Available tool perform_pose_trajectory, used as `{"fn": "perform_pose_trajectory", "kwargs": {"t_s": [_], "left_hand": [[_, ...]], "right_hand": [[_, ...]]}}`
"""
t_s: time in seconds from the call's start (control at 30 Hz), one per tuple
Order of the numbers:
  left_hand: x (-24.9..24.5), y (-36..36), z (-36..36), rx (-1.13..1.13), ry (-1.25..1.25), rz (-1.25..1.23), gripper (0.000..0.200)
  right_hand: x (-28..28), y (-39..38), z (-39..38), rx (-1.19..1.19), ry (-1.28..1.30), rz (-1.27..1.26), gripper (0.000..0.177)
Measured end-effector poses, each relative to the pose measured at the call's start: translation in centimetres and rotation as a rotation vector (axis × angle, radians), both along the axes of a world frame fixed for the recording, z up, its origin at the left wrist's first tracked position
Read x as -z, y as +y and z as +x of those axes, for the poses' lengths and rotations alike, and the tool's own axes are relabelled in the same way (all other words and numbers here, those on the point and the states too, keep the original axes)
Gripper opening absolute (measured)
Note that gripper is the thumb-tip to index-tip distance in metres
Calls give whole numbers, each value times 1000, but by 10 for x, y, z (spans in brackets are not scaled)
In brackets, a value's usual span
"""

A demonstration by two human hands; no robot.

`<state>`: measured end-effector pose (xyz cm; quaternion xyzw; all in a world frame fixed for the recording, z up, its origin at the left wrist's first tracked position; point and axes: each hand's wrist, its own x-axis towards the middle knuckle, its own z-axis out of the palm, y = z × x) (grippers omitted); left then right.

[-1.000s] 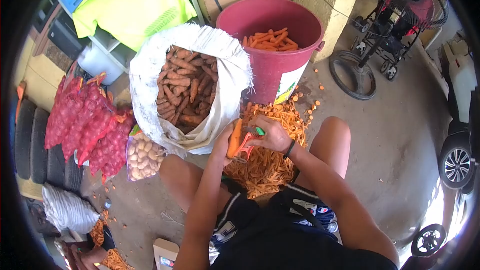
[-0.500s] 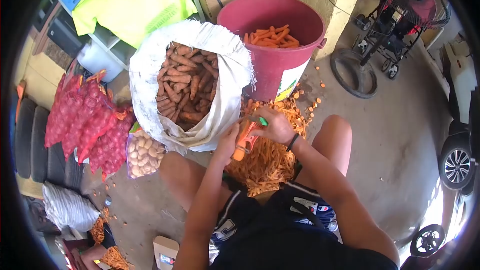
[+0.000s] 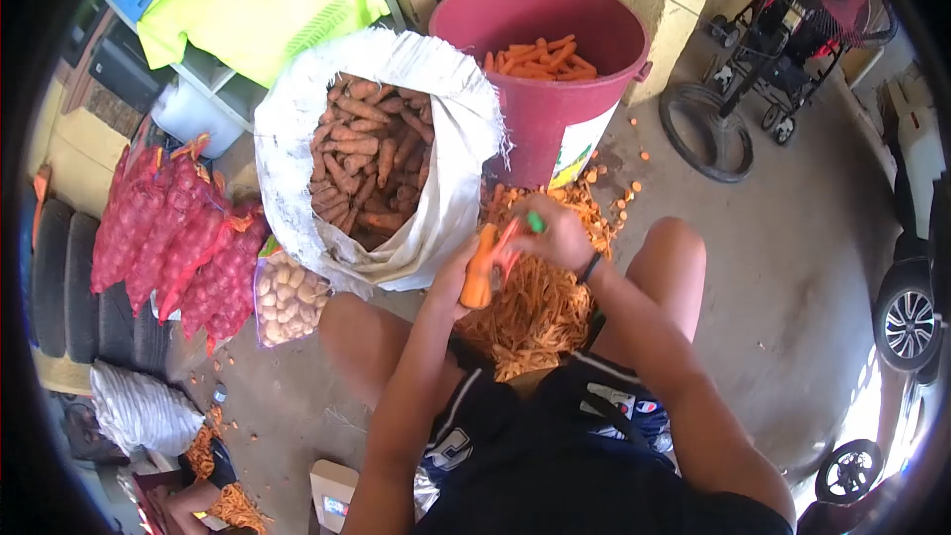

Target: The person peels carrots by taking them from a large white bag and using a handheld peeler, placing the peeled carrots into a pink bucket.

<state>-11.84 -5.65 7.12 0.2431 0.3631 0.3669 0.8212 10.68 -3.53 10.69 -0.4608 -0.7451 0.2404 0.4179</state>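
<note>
My left hand (image 3: 452, 279) grips a peeled-looking orange carrot (image 3: 478, 272), its thick end toward me. Close beside it on the right, my right hand (image 3: 561, 236) is closed around a red peeler (image 3: 507, 246) near the carrot's side. A green piece (image 3: 536, 222) also sticks out of the right fist; whether it belongs to a second tool is hard to tell. Below both hands, between my legs, lies a heap of orange carrot peelings (image 3: 540, 312). A white woven sack (image 3: 282, 149) of unpeeled carrots (image 3: 362, 149) stands ahead on the left.
A dark red tub (image 3: 485, 124) holding peeled carrots (image 3: 550, 61) stands ahead. On the left are red net bags of onions (image 3: 163, 223), a bag of pale bulbs or tubers (image 3: 287, 292) and tires (image 3: 84, 267). Another person's arm (image 3: 186, 507) shows at lower left. A black tire (image 3: 708, 134) lies at right.
My right hand has shifted slightly right, away from the carrot, and the peeler has turned. The carrot now stands more upright in my left hand. The view has tilted slightly.
</note>
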Motion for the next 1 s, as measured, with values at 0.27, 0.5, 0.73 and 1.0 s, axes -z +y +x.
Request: {"fn": "perform_pose_trajectory", "kwargs": {"t_s": [0.27, 0.5, 0.73, 1.0], "left_hand": [[11, 7, -6, -1, -56, -39, 41], [-14, -3, 3, 55, 108, 50, 42], [-10, 7, 5, -42, -60, 30, 41], [-7, -2, -2, 18, 63, -4, 40]], "right_hand": [[6, 7, 14, 103, 54, -116, 49], [5, 22, 22, 163, -11, -105, 51], [-1, 0, 3, 1, 64, -64, 53], [8, 24, 29, 271, -5, -51, 52]]}}
